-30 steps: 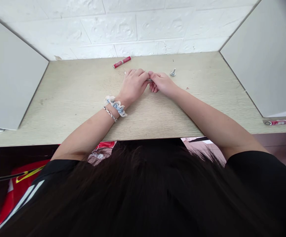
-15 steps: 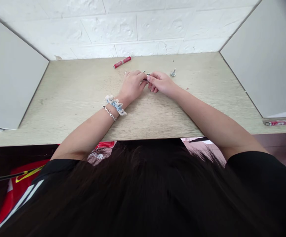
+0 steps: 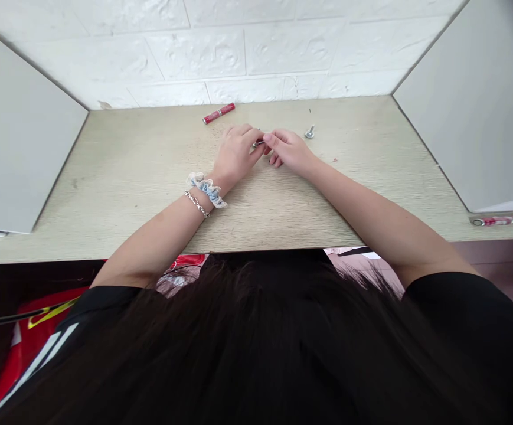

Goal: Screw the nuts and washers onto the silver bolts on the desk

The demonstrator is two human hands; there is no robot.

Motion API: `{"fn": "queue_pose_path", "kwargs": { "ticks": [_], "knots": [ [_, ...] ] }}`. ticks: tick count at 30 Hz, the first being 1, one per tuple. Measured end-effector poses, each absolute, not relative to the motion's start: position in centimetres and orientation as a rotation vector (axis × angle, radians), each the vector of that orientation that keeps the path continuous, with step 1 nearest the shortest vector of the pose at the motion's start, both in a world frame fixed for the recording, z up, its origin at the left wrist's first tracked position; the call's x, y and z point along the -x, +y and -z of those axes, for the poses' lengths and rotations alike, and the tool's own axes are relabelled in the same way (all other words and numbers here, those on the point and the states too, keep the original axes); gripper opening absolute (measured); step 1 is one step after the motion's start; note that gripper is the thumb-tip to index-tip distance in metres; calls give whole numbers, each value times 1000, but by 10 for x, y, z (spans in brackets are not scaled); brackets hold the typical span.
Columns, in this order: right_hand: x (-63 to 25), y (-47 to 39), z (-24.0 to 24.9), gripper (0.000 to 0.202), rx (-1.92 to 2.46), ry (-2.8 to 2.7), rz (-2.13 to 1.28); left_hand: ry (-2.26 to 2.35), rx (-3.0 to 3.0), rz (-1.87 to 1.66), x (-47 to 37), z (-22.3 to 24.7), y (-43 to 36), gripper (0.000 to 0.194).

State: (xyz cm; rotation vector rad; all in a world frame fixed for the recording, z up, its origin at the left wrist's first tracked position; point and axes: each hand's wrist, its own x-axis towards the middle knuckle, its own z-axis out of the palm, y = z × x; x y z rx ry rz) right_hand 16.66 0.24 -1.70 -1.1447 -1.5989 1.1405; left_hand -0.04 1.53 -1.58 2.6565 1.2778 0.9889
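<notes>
A small metal piece (image 3: 258, 143) is held between the two hands, above the far-middle part of the worktop (image 3: 256, 227). By the left hand (image 3: 237, 149) it is gripped between thumb and forefinger, the back of the hand being turned up. By the right hand (image 3: 292, 152) its other end is pinched, the thumb being laid on top and the remaining fingers curled beneath. The two sets of fingers are brought close together, and most of the piece is hidden by them, so its full shape cannot be told. A bolt (image 3: 310, 132) is stood on its wide round head, shank up, near the right hand, just short of three o'clock from the piece. At ten o'clock from the piece, a red tube (image 3: 218, 113) is laid aslant on the worktop. Between three and four o'clock, well apart, a second tube (image 3: 506, 221) is seen at the worktop's near edge. A scrunchie (image 3: 207, 189) and a chain bracelet (image 3: 196, 203) are worn on the left wrist. At twelve o'clock, the worktop is bounded by a white wall (image 3: 201, 53).
</notes>
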Motion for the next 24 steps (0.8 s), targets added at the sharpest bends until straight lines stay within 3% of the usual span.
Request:
{"fn": "queue_pose_path", "kwargs": {
  "ticks": [7,15,24],
  "knots": [
    [-165,-5,15,55,1167,-1721,-1012,1300,-2660,-929,-3,12,13,20],
    [-167,2,22,32,1094,-1766,-953,1289,-2611,-941,0,11,13,15],
    [-167,0,20,54,1174,-1719,-1001,1259,-2541,-985,-2,14,12,12]
  ]
}}
